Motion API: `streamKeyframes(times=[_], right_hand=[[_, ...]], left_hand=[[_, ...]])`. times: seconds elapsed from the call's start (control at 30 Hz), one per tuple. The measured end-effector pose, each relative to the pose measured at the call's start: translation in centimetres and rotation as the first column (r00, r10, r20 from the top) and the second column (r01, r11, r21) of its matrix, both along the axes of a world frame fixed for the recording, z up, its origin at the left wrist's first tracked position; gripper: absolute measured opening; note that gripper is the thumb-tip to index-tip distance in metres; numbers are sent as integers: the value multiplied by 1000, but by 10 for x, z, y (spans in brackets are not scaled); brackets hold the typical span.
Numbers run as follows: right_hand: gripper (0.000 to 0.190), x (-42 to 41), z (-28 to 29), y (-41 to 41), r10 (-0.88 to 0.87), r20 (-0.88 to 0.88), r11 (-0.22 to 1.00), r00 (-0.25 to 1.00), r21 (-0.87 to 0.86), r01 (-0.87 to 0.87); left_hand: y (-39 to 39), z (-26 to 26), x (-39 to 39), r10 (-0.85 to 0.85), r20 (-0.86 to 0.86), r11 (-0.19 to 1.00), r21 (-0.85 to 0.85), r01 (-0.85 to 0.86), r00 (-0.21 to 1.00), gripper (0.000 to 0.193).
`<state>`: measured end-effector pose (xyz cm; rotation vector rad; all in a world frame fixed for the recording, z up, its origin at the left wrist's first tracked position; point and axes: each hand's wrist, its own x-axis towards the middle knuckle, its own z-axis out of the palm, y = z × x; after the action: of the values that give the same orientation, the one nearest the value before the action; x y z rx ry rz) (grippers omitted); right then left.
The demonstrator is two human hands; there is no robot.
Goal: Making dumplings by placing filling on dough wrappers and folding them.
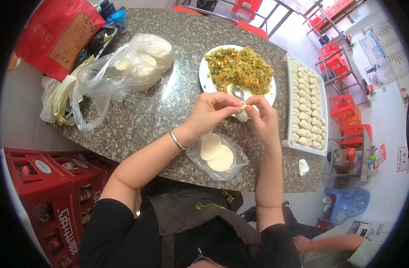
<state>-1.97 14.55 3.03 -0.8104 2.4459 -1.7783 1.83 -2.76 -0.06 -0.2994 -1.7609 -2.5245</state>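
Between my left hand [214, 110] and my right hand [265, 117] is a small dumpling [242, 114], its wrapper pinched by the fingertips of both, with a bit of filling showing at the top. It is held over the near rim of a white plate [204, 77] heaped with chopped filling [241, 70]. A metal spoon [238, 93] rests on the plate, partly hidden by my fingers. Nearer to me, round dough wrappers [221, 158] lie on a clear plastic bag [236, 167]. To the right, a white tray [290, 100] holds rows of pleated dumplings [304, 110].
A plastic bag of wrappers [147, 63] lies left on the granite table [177, 124], near a red paper bag [57, 33] and a blue cup [119, 19]. Crumpled tissue [303, 167] sits by the right edge. Red crates [47, 187] stand lower left; another person's arm [335, 243] shows lower right.
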Motion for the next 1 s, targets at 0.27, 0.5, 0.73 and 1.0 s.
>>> streamKeyframes(times=[0.27, 0.5, 0.73, 1.0], right_hand=[[11, 6, 1, -7, -54, -156, 998, 986, 36, 60], [8, 6, 7, -2, -44, -53, 996, 998, 72, 48], [8, 6, 2, -6, -76, -213, 995, 974, 43, 87], [9, 4, 5, -1, -86, -113, 993, 990, 69, 95]], left_hand=[[-3, 13, 3, 84, 54, 983, -168, -74, 995, 13], [0, 3, 3, 21, 59, 1000, -15, -20, 998, 10], [3, 5, 2, 53, 35, 997, -66, -50, 998, 11], [3, 6, -1, 17, 62, 1000, -4, -17, 998, 13]])
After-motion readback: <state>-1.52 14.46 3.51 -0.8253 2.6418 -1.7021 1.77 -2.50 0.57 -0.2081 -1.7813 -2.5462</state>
